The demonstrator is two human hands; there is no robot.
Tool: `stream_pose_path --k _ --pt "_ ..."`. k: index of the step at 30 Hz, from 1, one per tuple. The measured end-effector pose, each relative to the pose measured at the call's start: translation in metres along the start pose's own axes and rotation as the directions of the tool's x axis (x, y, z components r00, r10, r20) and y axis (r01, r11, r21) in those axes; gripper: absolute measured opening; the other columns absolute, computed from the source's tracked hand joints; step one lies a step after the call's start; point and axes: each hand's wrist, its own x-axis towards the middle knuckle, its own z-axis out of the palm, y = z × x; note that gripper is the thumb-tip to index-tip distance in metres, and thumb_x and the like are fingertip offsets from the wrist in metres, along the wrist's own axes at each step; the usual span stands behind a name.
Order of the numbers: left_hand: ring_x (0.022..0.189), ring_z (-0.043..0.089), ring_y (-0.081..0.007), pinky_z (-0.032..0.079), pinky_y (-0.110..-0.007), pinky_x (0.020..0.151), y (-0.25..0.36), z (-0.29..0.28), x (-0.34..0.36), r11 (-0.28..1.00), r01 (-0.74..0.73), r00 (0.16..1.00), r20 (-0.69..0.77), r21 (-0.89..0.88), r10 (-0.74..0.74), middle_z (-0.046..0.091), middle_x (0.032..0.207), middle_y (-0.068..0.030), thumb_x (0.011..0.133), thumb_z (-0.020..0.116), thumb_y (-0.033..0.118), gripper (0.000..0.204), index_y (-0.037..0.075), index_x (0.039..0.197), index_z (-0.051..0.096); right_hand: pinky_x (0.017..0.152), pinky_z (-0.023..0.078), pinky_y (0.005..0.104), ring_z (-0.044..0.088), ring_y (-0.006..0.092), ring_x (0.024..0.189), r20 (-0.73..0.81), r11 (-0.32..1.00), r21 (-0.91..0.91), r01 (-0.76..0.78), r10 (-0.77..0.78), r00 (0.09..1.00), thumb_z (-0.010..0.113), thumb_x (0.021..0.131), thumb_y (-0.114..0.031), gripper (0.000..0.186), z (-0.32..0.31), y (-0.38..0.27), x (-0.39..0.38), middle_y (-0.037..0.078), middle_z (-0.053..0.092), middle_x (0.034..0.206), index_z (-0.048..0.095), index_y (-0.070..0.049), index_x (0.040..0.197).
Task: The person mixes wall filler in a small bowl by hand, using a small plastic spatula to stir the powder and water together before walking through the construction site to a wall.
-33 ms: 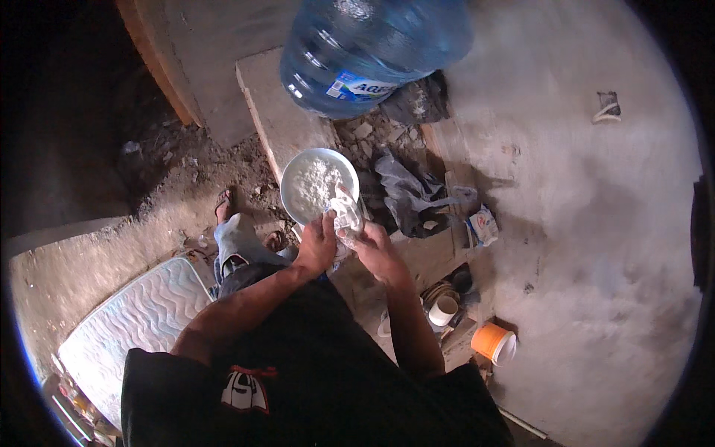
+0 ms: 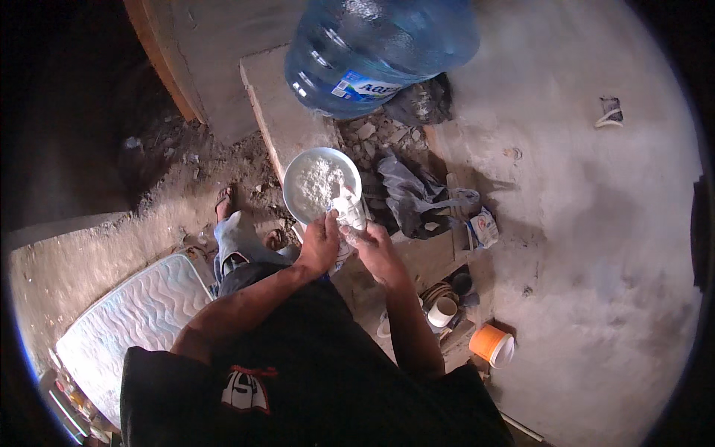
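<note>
A round, pale bowl (image 2: 289,200) holding white powder (image 2: 316,177) sits just beyond my hands, beside a concrete ledge. My left hand (image 2: 320,244) is closed on the near left side of a small white plastic bag (image 2: 348,213). From the right, my right hand (image 2: 372,244) grips the same bag with bent fingers. The bag is crumpled and dusted with white, and its upper end overlaps the bowl's near right rim. My fingers hide part of the bag, and I cannot make out how much is in it.
A big blue water bottle (image 2: 380,52) stands beyond the bowl. Grey plastic sheeting (image 2: 406,190) and a white packet (image 2: 483,228) lie to the right. An orange bucket (image 2: 488,343) and a white cup (image 2: 442,311) are nearer. A mattress (image 2: 138,335) lies at left, rubble (image 2: 201,160) behind.
The whole view has shifted very slightly. Both hands keep hold of the bag at the bowl's rim, with its top tilted a little differently.
</note>
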Motion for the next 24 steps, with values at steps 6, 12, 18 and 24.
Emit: stream_pose_path --k 6,12,18,24 --pt "0.089 0.057 -0.0457 0.044 -0.047 0.077 -0.006 0.002 -0.001 0.999 -0.038 0.999 -0.003 0.026 0.038 0.060 0.086 -0.0279 0.098 0.036 0.026 0.038 -0.006 0.093 0.057 0.071 0.046 0.0424 0.058 0.0371 0.076 -0.206 0.918 -0.375 0.130 -0.220 0.953 0.061 0.085 -0.023 0.027 0.006 0.036 0.008 0.022 0.062 0.083 0.060 0.003 0.091" --pt "0.094 0.059 -0.0353 0.045 -0.039 0.083 -0.079 0.010 0.017 0.979 -0.189 0.973 0.151 0.077 0.176 0.061 0.099 -0.0215 0.096 0.042 0.024 0.032 -0.002 0.109 0.055 0.075 0.045 0.0439 0.056 0.0429 0.087 -0.091 0.721 -0.676 0.152 -0.287 0.954 0.055 0.086 -0.023 0.027 0.000 0.010 0.000 0.027 0.060 0.091 0.058 0.003 0.089" --pt "0.098 0.056 -0.0171 0.045 -0.033 0.085 0.018 0.003 0.004 0.780 0.518 0.853 0.285 -0.352 -0.438 0.061 0.106 -0.0191 0.098 0.041 0.041 0.051 -0.004 0.120 0.050 0.074 0.046 0.0376 0.061 0.0334 0.088 -0.080 0.968 -0.198 0.155 -0.173 0.982 0.048 0.095 -0.028 0.034 0.004 0.000 0.011 0.018 0.063 0.105 0.061 0.002 0.105" --pt "0.096 0.061 -0.0383 0.045 -0.044 0.085 -0.036 0.037 0.007 0.893 0.402 0.915 0.082 -0.200 -0.394 0.062 0.098 -0.0275 0.097 0.038 0.044 0.055 -0.007 0.112 0.052 0.077 0.047 0.0376 0.062 0.0324 0.087 -0.070 0.871 -0.490 0.041 -0.086 0.994 0.048 0.096 -0.029 0.036 -0.009 0.014 0.027 0.021 0.065 0.096 0.061 0.003 0.107"
